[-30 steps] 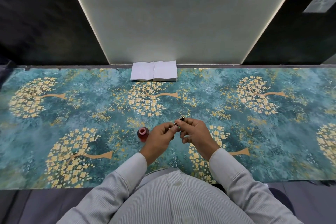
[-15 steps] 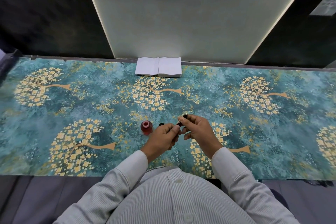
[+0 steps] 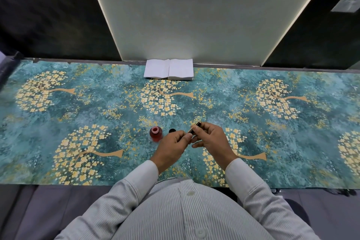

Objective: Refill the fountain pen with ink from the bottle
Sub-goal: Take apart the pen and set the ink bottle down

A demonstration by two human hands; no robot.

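A small bottle of red ink stands uncapped on the teal flowered table cover, just left of my hands. Its black cap lies beside it on the right. I hold a black fountain pen with gold trim slanted between both hands above the cover. My right hand grips its upper end, which pokes out past my fingers. My left hand pinches the lower end, which is hidden behind my fingers.
An open white notebook lies at the back edge of the table against a pale wall panel. The near table edge runs just in front of my body. Dark walls flank the panel.
The view has tilted down a little, so the cap beside the bottle has come into sight. My hands have kept their grip on the pen, with only slight shifting.
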